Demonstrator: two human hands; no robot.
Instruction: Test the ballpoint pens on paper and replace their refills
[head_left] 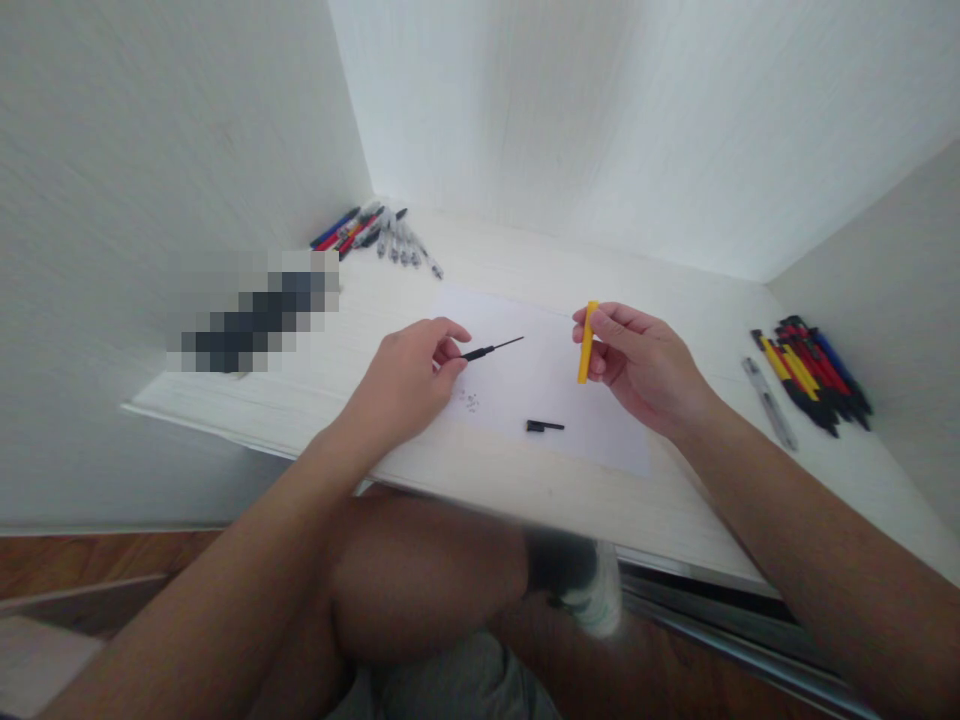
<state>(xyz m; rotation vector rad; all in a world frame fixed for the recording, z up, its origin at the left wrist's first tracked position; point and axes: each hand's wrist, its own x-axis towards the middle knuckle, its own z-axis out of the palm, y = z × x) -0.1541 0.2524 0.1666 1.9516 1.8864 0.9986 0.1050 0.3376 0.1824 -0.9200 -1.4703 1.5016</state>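
My left hand (412,385) pinches the black end of a thin pen refill (491,349), whose tip points right over a white sheet of paper (525,385). My right hand (637,365) holds a yellow pen barrel (587,343) upright between thumb and fingers, above the sheet's right part. A small black pen piece (544,426) lies on the paper between the two hands. Tiny scribbled marks (469,400) show on the paper beside my left hand.
A pile of yellow, red and blue pens (810,372) and one clear pen (770,402) lie at the desk's right. Several more pens (375,232) lie in the back left corner. White walls enclose the desk on three sides. My knees are under its front edge.
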